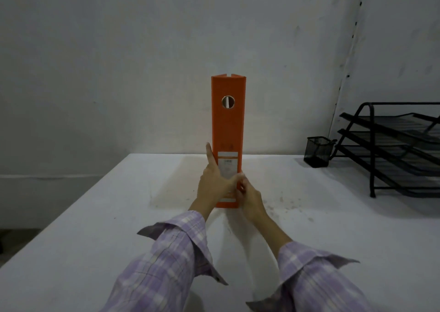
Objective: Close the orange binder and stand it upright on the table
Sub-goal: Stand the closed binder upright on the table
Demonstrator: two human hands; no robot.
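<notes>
The orange binder [227,126] stands upright and closed on the white table [95,228], its spine facing me, with a round finger hole high up and a white label low down. My left hand [213,180] presses against the binder's lower left side, index finger pointing up along the edge and thumb across the spine. My right hand [250,198] grips the lower right edge near the base. Both forearms wear purple plaid sleeves.
A black mesh pen cup [317,151] sits at the back right of the table. Beside it stands a black tiered wire paper tray [392,149]. A grey wall rises right behind the table. The table's left edge runs diagonally.
</notes>
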